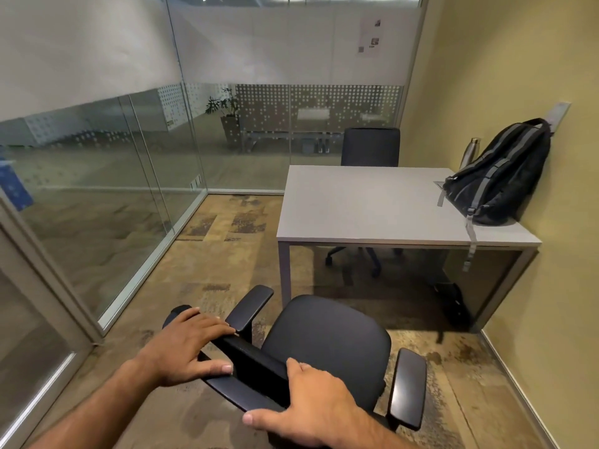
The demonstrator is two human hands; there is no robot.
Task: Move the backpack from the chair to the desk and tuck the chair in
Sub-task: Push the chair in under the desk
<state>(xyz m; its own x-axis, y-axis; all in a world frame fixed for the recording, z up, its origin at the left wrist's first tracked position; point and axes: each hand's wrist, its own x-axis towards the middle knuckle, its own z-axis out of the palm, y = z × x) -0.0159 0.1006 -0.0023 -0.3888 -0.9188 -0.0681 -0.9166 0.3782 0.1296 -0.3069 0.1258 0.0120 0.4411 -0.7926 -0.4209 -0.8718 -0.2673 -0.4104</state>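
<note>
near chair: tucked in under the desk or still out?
Out. The near chair stands on the carpet short of the desk, seat wholly clear of its edge. The left hand and right hand grip its backrest.

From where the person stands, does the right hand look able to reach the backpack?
Probably not. The right hand grips the chair's backrest, and the backpack sits at the desk's far right against the wall, with the chair between.
</note>
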